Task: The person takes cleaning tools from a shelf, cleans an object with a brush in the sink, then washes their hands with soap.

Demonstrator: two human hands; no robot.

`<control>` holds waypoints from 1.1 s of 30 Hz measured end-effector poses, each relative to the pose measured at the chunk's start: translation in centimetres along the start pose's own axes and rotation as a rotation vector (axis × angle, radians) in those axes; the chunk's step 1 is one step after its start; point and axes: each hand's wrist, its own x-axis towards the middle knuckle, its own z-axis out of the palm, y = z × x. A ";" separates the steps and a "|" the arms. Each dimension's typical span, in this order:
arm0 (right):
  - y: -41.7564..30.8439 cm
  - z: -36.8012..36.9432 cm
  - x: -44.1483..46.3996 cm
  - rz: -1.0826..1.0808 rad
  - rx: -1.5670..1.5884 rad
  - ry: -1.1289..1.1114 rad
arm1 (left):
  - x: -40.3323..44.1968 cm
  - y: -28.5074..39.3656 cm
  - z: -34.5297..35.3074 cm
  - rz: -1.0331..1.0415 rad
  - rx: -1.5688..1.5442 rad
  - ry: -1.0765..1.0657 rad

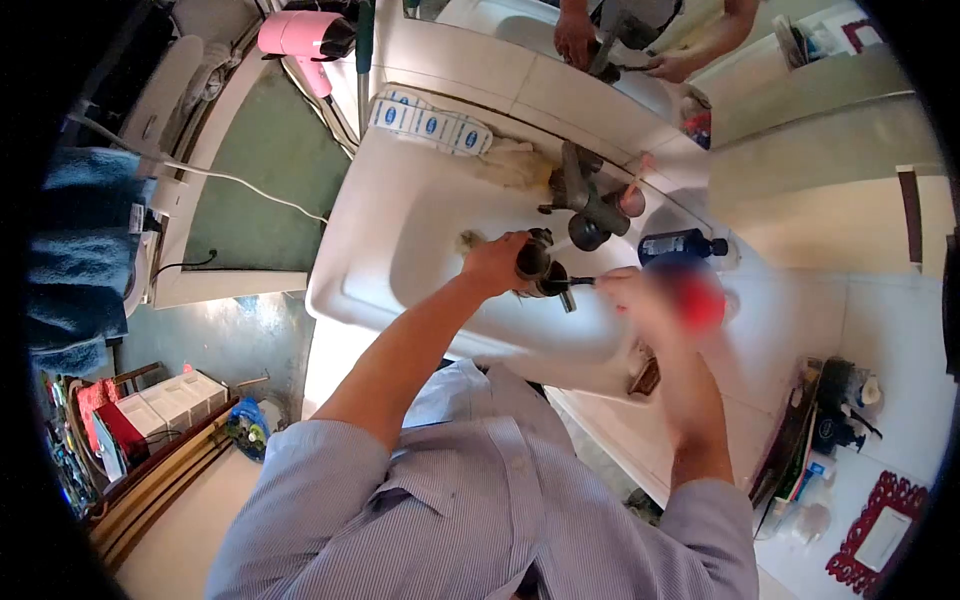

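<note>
My left hand is closed around a dark metal fitting with round open ends, held over the white sink. My right hand, partly blurred, pinches a thin dark tool. The tool's far end reaches into the fitting's opening, so its tip is hidden. Just beyond my hands, a dark faucet stands on the sink's back ledge. A blurred red object lies beside my right wrist; its kind cannot be made out.
A dark blue bottle lies right of the faucet. White packaging with blue labels rests on the back left ledge. A pink hair dryer hangs upper left, its cord nearby. A mirror reflects my hands. A red frame is at lower right.
</note>
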 end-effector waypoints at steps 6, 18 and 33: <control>-4.2 -2.7 -7.6 -0.252 -0.453 0.287 | -0.1 -0.3 0.4 0.022 -0.067 0.049; -3.8 10.0 3.9 -0.658 -1.183 0.333 | -1.8 1.0 2.2 0.055 -0.028 0.122; -3.0 8.4 2.3 -0.468 -0.660 0.202 | -2.1 0.2 2.6 0.170 -0.086 0.126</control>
